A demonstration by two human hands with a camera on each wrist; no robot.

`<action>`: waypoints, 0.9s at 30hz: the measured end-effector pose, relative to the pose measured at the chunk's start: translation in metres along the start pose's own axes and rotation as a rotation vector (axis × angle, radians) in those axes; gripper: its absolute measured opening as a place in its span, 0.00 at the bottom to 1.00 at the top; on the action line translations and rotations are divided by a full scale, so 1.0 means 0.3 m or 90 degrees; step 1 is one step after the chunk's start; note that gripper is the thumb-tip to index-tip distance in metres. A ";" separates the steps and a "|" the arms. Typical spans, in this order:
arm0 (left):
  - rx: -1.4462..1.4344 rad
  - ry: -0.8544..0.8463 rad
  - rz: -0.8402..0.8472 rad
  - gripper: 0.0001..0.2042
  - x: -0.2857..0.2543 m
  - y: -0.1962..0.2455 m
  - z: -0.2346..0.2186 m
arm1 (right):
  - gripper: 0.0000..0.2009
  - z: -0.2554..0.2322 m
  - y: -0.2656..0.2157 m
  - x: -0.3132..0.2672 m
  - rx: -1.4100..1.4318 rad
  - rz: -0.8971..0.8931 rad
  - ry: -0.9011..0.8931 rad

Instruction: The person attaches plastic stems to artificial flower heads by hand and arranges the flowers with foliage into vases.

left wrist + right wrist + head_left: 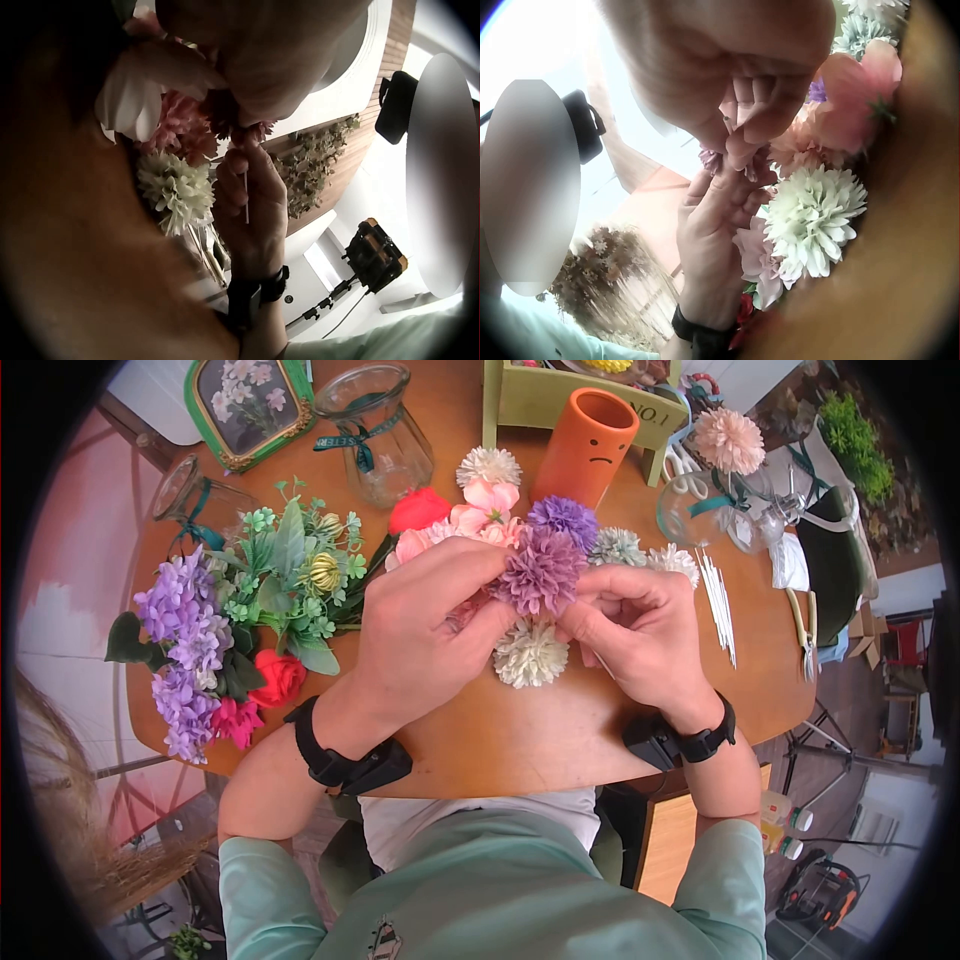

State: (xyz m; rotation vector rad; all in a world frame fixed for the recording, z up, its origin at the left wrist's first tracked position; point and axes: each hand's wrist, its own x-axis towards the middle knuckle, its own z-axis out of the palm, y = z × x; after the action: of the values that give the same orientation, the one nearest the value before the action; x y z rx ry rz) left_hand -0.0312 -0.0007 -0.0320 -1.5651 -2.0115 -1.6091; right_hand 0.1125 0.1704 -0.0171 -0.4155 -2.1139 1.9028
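Both hands meet at a mauve pompom flower [541, 570] above the table's middle. The left hand [425, 625] pinches its left side between thumb and fingers. On the other side, the right hand [640, 635] has thumb and fingertips together at the flower's edge; in the left wrist view this right hand [255, 195] holds a thin white stick [247, 199]. The right wrist view shows the left hand [716, 217] at the mauve petals [711, 160], mostly covered by fingers. A cream pompom flower [530, 653] lies just below the hands, and a purple one [565, 520] behind.
Lilac flowers [185, 625] and greenery [285, 575] lie at the left. Glass vases [385, 460], a green frame [250, 455] and an orange cup [587, 450] stand at the back. White sticks [716, 605] and pliers [803, 630] lie right.
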 end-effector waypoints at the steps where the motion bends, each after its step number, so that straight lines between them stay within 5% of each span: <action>1: -0.001 -0.001 -0.001 0.13 -0.002 0.006 -0.005 | 0.04 0.000 -0.002 0.000 0.000 0.001 0.000; 16: -0.015 -0.027 0.001 0.12 0.000 0.012 -0.008 | 0.04 -0.004 -0.020 -0.007 0.057 0.025 -0.047; 23: -0.046 -0.052 -0.022 0.22 0.000 0.014 0.000 | 0.06 -0.224 -0.061 0.030 -0.162 -0.322 0.063; 27: -0.024 -0.069 -0.017 0.19 0.002 0.004 0.004 | 0.04 -0.316 -0.111 -0.005 -0.261 -0.103 0.084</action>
State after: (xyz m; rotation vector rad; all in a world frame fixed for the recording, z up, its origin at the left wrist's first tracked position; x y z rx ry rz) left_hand -0.0301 0.0006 -0.0313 -1.6808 -2.0758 -1.6135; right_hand 0.1489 0.2536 0.0257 -0.4212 -2.3638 1.3149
